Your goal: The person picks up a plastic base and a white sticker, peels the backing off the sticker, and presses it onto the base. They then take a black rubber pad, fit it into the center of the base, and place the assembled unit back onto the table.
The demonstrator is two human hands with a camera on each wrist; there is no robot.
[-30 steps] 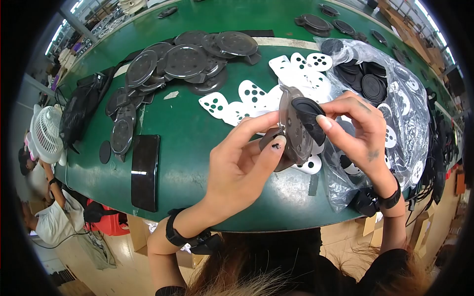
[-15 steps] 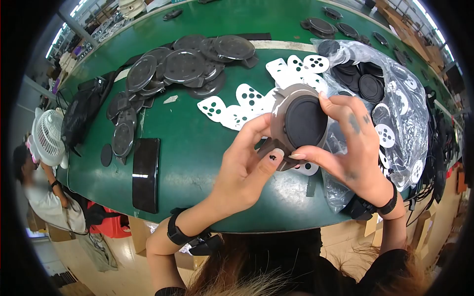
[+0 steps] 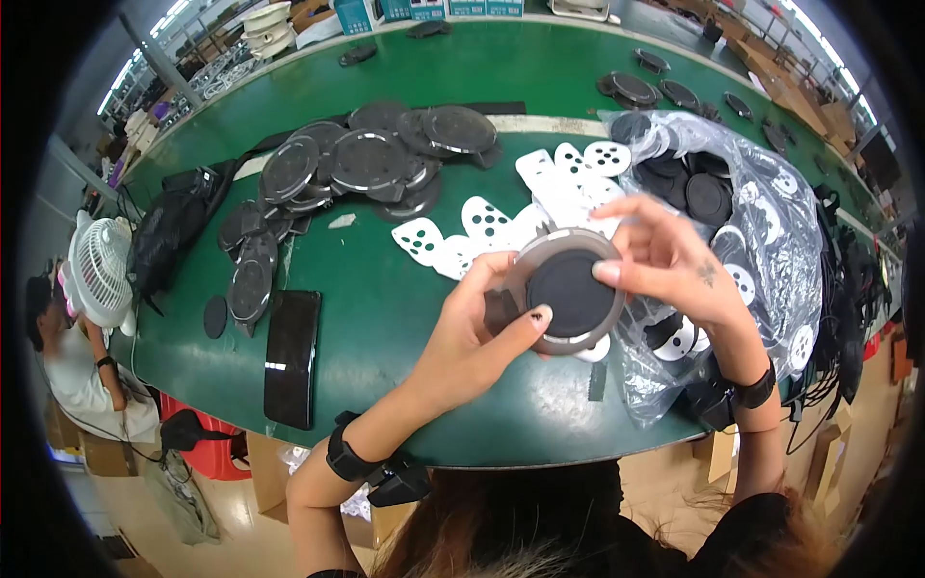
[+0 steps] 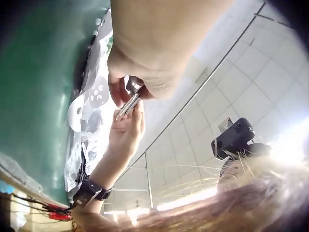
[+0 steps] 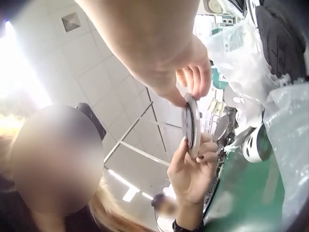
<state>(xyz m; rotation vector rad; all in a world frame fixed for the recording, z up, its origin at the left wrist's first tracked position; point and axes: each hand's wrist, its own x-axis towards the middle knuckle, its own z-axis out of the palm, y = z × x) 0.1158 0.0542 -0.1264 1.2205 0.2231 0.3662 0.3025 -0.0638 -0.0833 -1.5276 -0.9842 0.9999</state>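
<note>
A round, smoky grey plastic housing (image 3: 609, 326) is held above the table, its face turned up. A flat black disc (image 3: 570, 294) lies inside its rim. My left hand (image 3: 467, 332) grips the housing by its left side, thumb on the front edge. My right hand (image 3: 679, 275) has its thumb on the disc's right edge, with fingers behind the housing's rim. The right wrist view shows the housing (image 5: 197, 123) nearly edge-on between both hands. Under the hands lie white perforated plates (image 3: 487, 220).
More grey housings (image 3: 366, 162) are heaped at the back left. A clear plastic bag (image 3: 771, 222) with black discs (image 3: 708, 197) and white plates stands at right. A black phone (image 3: 292, 358) and a loose disc (image 3: 215, 316) lie at left. A white fan (image 3: 99, 272) stands beyond the table's left edge.
The housing has turned from nearly edge-on to face up. The black disc, earlier tilted in my right fingers, now lies within its rim. My right hand has shifted from the lower edge to the upper right.
</note>
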